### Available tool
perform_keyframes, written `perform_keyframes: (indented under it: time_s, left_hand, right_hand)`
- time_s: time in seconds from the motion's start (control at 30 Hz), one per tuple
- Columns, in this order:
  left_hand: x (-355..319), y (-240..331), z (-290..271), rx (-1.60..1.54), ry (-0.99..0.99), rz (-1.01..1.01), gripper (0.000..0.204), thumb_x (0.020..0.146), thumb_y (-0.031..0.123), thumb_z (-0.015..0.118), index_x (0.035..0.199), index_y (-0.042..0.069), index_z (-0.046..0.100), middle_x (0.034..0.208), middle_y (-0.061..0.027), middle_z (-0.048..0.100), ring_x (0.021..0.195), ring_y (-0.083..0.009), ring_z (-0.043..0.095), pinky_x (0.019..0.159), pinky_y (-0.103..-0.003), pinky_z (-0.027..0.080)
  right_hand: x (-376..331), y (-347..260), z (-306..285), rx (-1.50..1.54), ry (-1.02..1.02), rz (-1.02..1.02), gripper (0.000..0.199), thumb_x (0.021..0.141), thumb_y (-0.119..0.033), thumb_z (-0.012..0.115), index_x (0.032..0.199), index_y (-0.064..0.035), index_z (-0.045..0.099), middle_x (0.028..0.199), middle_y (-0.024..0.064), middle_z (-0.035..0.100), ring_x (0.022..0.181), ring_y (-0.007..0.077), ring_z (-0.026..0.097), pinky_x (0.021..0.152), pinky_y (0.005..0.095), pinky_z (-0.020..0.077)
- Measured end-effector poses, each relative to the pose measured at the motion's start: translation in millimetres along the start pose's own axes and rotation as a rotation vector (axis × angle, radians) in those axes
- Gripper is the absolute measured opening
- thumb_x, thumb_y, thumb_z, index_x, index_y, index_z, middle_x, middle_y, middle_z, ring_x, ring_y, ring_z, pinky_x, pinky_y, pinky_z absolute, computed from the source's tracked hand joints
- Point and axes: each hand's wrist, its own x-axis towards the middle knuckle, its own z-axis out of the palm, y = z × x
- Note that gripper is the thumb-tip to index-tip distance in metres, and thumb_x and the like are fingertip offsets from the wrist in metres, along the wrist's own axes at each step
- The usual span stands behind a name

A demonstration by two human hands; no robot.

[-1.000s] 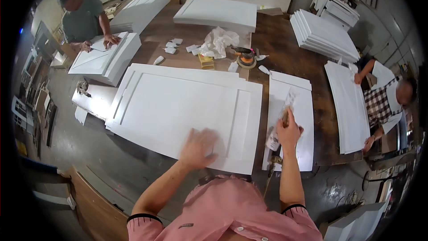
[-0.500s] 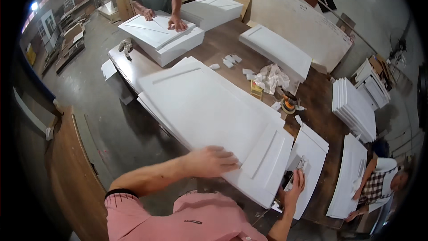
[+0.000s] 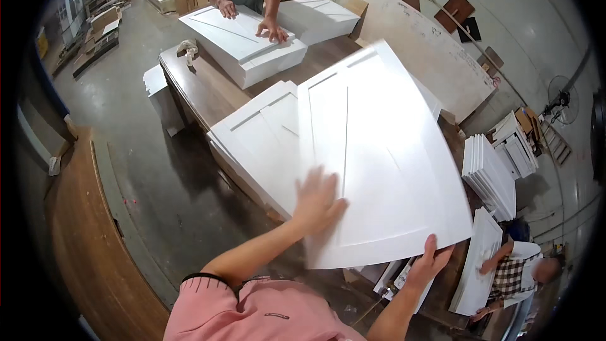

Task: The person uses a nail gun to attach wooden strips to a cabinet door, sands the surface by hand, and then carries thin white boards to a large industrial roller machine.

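A white recessed door panel (image 3: 391, 151) is raised and tilted in front of me, over a stack of similar white panels (image 3: 262, 136). Its near right corner is in my right hand (image 3: 432, 262), thumb on the face and fingers underneath. My left hand (image 3: 319, 202), blurred by motion, has its fingers spread at the panel's left edge and face; whether it presses there I cannot make out. Behind the right hand, partly hidden, lie white pieces and a tool I cannot identify. The raised panel covers much of the tabletop behind it.
Across the brown table (image 3: 202, 98), a co-worker's hands (image 3: 271, 28) rest on another panel stack (image 3: 233, 35). A second co-worker (image 3: 517, 271) handles a white panel (image 3: 476, 265) at right. More panels (image 3: 489, 170) are piled beyond. A long brown board (image 3: 95, 233) is at left.
The top panel has come up off the stack and turned upright. My right hand went from beside the lower panel to the raised panel's corner; my left hand moved up slightly.
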Motion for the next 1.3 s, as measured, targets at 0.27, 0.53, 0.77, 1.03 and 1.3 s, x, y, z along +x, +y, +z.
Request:
perform_keyframes:
  time_s: [0.27,0.53,0.77,1.03,1.3]
  left_hand:
    - [-117,-91,-68,-0.17,-0.026,-0.359,0.093,0.095,0.04,0.07,0.161,-0.005,0.024,0.167,-0.0312,0.023,0.155,-0.0415,0.029,0.125,-0.041,0.028]
    - [-168,-102,-107,-0.368,-0.027,-0.626,0.069,0.089,0.042,0.081,0.137,-0.002,0.057,0.116,-0.0252,0.074,0.106,-0.0372,0.073,0.094,-0.042,0.056]
    - [-292,-35,-125,-0.315,0.072,-0.672,0.063,0.088,0.035,0.081,0.137,0.001,0.061,0.12,-0.0209,0.073,0.109,-0.0316,0.07,0.098,-0.039,0.053]
    - [-546,66,-131,-0.3,0.51,-0.836,0.066,0.089,0.039,0.08,0.139,0.001,0.059,0.129,-0.0233,0.069,0.119,-0.0346,0.068,0.102,-0.04,0.052]
    - [-758,165,-79,-0.264,1.24,-1.038,0.067,0.091,0.036,0.077,0.139,-0.005,0.057,0.132,-0.0216,0.069,0.123,-0.0266,0.065,0.105,-0.037,0.049]
  right_hand:
    - [-151,115,-99,0.113,-0.11,0.972,0.04,0.099,-0.033,0.064,0.134,-0.0123,0.06,0.114,0.0066,0.071,0.087,0.028,0.071,0.059,0.0418,0.0499]
    - [-175,175,-169,0.391,-0.586,1.29,0.055,0.107,-0.046,0.049,0.141,-0.0039,0.057,0.134,0.0158,0.068,0.12,0.0371,0.065,0.102,0.0536,0.0493]
    - [-137,206,-214,0.17,-0.864,1.107,0.046,0.103,-0.022,0.054,0.141,0.0043,0.054,0.136,0.0131,0.065,0.127,0.0309,0.061,0.113,0.0425,0.0442]
    - [-218,148,-164,0.155,-1.216,0.931,0.056,0.108,-0.037,0.054,0.142,0.0072,0.051,0.139,0.0185,0.062,0.121,0.0339,0.062,0.104,0.0477,0.0498]
    - [-342,14,-91,0.258,-1.775,0.409,0.043,0.106,-0.013,0.057,0.143,0.0081,0.052,0.129,0.0141,0.066,0.112,0.0213,0.061,0.101,0.0336,0.0453]
